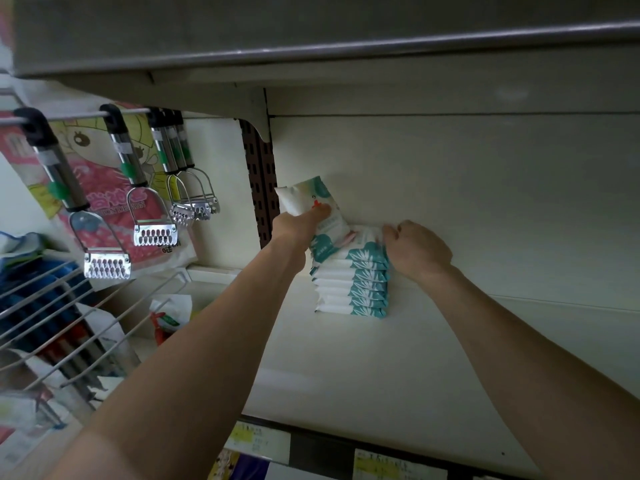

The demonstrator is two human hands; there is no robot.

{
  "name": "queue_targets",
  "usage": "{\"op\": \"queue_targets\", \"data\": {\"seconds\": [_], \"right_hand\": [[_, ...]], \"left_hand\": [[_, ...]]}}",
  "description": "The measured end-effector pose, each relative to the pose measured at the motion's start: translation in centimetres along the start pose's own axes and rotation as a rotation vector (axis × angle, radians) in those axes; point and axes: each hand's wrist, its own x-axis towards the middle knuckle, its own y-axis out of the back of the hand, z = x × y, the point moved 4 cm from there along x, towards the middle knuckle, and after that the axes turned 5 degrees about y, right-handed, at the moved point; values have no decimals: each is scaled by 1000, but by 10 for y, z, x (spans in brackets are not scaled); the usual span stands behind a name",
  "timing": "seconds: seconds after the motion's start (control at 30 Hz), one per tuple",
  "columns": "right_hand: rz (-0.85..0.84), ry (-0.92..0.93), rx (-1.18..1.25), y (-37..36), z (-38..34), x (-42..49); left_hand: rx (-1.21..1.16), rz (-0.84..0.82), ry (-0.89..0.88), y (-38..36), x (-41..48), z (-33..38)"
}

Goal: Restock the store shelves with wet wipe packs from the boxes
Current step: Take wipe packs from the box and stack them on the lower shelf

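A pack (306, 199) is being added: it is held tilted behind the row (349, 285) on the shelf (450, 358), clamped by the left hand (298, 225). The row's back is gripped by the right hand (415, 251), fingers curled. Next, the pack should be stood straight against the row.

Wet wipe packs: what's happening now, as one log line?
step: shelving | left hand: holds tilted wet wipe pack | right hand: holds row of packs | shelf: row near back wall
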Motion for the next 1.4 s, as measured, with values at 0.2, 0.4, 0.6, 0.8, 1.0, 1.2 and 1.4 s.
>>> {"op": "queue_targets", "data": {"seconds": [0.2, 0.4, 0.6, 0.8, 1.0, 1.2, 1.4], "right_hand": [[-89, 31, 670, 20, -32, -7], [-298, -173, 1019, 21, -18, -4], [-203, -284, 1102, 17, -15, -2], [-216, -257, 927, 20, -13, 5], [-118, -127, 587, 14, -9, 18], [-77, -4, 268, 5, -8, 19], [-226, -120, 439, 4, -9, 9]], "left_hand": [[-130, -268, 41, -24, -21, 2], [-112, -172, 103, -5, -19, 9], [-10, -142, 174, -1, -20, 11], [42, -103, 141, -2, -14, 18], [316, 59, 46, 2, 0, 16], [473, 101, 58, 2, 10, 7], [460, -61, 155, -5, -1, 2]]}}
